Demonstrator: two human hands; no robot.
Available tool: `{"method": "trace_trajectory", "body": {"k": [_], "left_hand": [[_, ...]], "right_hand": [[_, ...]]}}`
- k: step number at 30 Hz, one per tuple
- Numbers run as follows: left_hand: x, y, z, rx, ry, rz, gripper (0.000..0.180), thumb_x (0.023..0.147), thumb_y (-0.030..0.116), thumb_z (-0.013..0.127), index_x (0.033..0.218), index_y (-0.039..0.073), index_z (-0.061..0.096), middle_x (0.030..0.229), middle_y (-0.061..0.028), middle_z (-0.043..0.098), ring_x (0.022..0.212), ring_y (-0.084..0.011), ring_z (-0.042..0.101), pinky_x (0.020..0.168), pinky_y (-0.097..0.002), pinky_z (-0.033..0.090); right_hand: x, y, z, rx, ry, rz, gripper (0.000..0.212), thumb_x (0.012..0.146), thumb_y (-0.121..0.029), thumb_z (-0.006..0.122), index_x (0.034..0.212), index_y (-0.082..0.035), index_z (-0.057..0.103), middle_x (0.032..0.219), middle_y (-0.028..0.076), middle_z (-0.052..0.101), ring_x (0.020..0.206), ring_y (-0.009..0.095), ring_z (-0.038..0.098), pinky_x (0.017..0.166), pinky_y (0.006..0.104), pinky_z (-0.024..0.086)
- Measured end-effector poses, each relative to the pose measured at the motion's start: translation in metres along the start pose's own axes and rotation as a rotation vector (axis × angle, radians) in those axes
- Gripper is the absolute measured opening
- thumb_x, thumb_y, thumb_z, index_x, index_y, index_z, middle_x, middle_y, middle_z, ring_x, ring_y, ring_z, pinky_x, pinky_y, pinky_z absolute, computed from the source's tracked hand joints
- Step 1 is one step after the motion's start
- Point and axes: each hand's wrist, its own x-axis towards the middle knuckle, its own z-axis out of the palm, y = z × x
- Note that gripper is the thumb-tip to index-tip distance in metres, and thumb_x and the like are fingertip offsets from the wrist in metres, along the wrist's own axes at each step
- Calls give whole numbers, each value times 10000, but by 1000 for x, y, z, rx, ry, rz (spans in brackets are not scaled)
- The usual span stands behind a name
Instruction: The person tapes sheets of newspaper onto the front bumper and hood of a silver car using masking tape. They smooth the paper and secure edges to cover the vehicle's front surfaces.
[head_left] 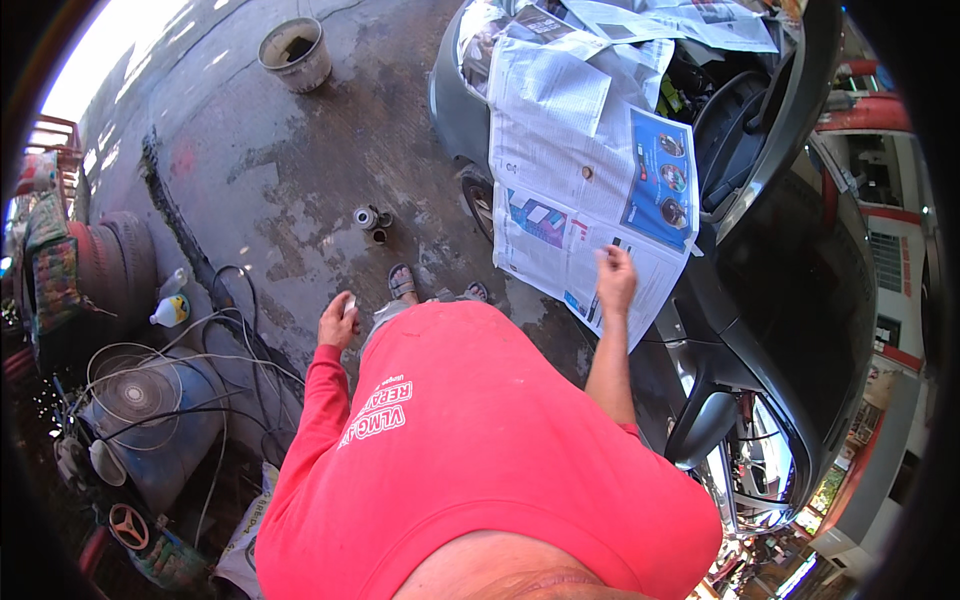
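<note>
My left hand (pixel 338 322) hangs low at my left side, its fingers closed on a small whitish piece (pixel 349 305) whose kind I cannot make out. Over the printed newspaper sheets (pixel 545 145) my right hand (pixel 616 280) is raised with its fingers pinched together. Whatever those fingers hold, if anything, is hidden. The sheets cover the fender and front of a dark grey car (pixel 740 290) with its hood up. On the paper, beyond my right hand, sits a small round brownish cap-like piece (pixel 587 172).
A dirty bucket (pixel 296 62) stands far left on the stained concrete. Two small containers (pixel 368 217) sit ahead of my feet. At left are tires (pixel 128 262), a white bottle (pixel 171 310), a fan (pixel 134 395) and tangled hoses (pixel 255 355). The car's side mirror (pixel 704 428) juts out at right.
</note>
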Motion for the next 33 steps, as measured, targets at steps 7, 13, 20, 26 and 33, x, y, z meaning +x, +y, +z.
{"method": "trace_trajectory", "body": {"k": [7, 13, 20, 26, 33], "left_hand": [[9, 209, 66, 151, -410, 311, 839, 978, 133, 759, 1696, 255, 343, 1088, -178, 795, 929, -266, 761, 865, -412, 590], [25, 263, 93, 255, -606, 530, 805, 959, 147, 769, 1669, 214, 395, 1151, -202, 792, 1027, -348, 777, 923, -434, 584], [51, 229, 61, 607, -550, 225, 688, 941, 296, 751, 1578, 178, 521, 1246, -253, 743, 1141, -445, 713, 961, -515, 564], [37, 162, -8, 693, -214, -84, 680, 932, 284, 754, 1564, 166, 536, 1281, -240, 736, 1174, -432, 708, 1005, -511, 557], [-40, 120, -52, 312, -41, -312, 722, 899, 149, 743, 1585, 104, 522, 1244, -189, 774, 1098, -234, 760, 945, -366, 579]], "right_hand": [[-80, -128, 115, 110, -805, -123, 626, 929, -249, 854, 1466, -12, 640, 1268, 117, 748, 998, 172, 732, 893, 331, 588], [-54, -142, 134, 65, -910, -124, 675, 915, -291, 861, 1470, 9, 621, 1292, 173, 739, 1050, 241, 767, 925, 372, 601], [-11, -125, 150, -44, -1060, -101, 606, 908, -264, 848, 1412, 17, 661, 1250, 193, 748, 1030, 279, 773, 895, 372, 611], [111, -157, 150, 56, -781, -325, 441, 929, -114, 817, 1340, 1, 707, 1241, 144, 757, 964, 206, 759, 776, 340, 631], [221, -196, 158, 26, -647, -388, 438, 929, -186, 821, 1310, 7, 721, 1188, 163, 768, 931, 251, 766, 797, 369, 611]]}}
